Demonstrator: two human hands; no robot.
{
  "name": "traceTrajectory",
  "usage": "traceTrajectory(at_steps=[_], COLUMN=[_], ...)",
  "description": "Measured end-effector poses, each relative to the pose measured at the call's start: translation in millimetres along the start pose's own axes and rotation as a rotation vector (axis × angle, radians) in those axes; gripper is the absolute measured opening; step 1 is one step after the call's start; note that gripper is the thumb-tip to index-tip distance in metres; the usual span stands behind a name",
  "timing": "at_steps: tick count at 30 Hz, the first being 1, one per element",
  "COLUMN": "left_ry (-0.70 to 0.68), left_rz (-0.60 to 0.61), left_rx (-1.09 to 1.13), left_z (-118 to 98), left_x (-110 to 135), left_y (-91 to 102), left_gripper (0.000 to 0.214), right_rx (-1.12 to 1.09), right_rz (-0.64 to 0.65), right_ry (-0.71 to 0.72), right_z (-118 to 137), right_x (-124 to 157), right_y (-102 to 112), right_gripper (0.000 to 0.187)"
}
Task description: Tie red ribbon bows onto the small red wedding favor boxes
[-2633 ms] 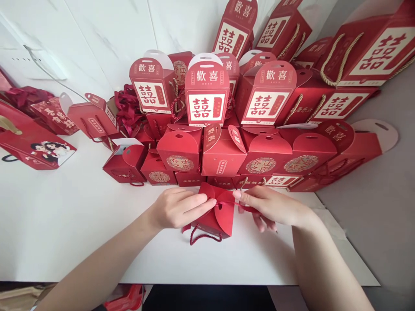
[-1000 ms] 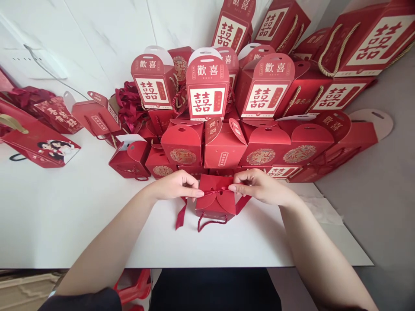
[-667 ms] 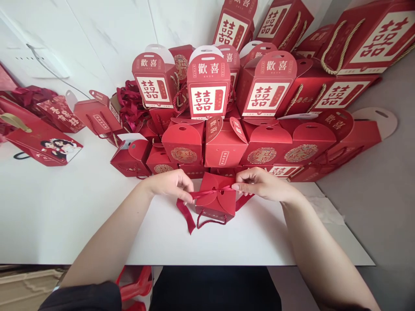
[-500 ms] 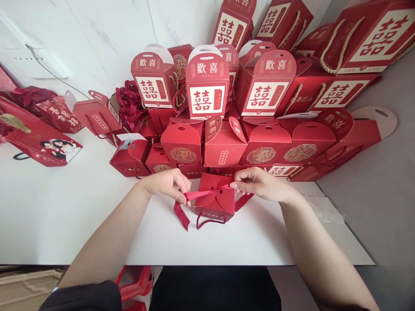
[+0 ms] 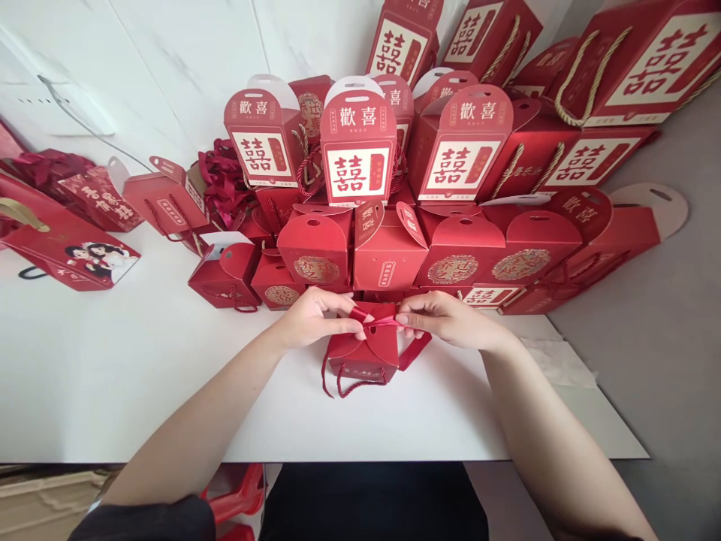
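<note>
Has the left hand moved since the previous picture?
Yes. Judged against the stacked boxes, the left hand has moved rightward, toward the right hand.

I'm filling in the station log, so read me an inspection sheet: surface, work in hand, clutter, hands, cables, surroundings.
Surface: white tabletop, boxes crowded along its back.
Work in hand: small red gift box, flaps folded over the top, red ribbon across it, twisted rope handle in front.
Clutter: stacked red gift boxes behind it; ribbon heap and couple-print box to the left.
Left hand: pinching the ribbon.
Right hand: pinching the ribbon farther right.
Cables: thin grey cable at the wall socket; far end hidden.
Surroundings: white tiled wall behind, grey wall right, red plastic stool and cardboard below the front edge.
</note>
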State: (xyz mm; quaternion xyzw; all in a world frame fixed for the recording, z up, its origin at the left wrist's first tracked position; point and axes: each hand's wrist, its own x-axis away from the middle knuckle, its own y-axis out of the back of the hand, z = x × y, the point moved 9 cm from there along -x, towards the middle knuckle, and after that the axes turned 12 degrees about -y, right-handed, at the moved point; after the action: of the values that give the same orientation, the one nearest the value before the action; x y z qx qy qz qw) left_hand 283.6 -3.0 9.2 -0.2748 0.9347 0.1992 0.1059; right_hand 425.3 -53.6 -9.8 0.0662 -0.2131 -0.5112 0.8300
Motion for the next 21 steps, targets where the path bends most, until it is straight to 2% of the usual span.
traceTrajectory(at_steps=[4,8,11,15,19,21], left_ry=[0.121,0.161,0.145,0.116,0.076,0.054], left_rz=[-0.003,0.025,0.046,0.054,0.075,0.078], left_rx=[-0.027,-0.097,-0.110,-0.076,-0.145,-0.197], left_z=[9,10,8,4,-1,-4], left_x=[3,4,3,1,1,1], left_y=[0.5,1.1,-1.2,-5.1,-5.8,-5.1], left_gripper=[0.028,0.035,0.035,0.031,0.026,0.024], right_rx=[-0.010,-0.112,-0.068,0.139,0.365,0.411], right_rz=[0.041,0.027,-0.078,-0.290,-0.486,-0.505], right_ry=[0.036,0.172,0.320,0.485,0.472,0.448], right_z=[4,19,37,54,57,57], right_x=[8,12,11,11,11,12], right_y=[5,1,-9,-22,-26,-27], right_gripper=[0.031,0.018,0.017,0.025,0.026,0.026])
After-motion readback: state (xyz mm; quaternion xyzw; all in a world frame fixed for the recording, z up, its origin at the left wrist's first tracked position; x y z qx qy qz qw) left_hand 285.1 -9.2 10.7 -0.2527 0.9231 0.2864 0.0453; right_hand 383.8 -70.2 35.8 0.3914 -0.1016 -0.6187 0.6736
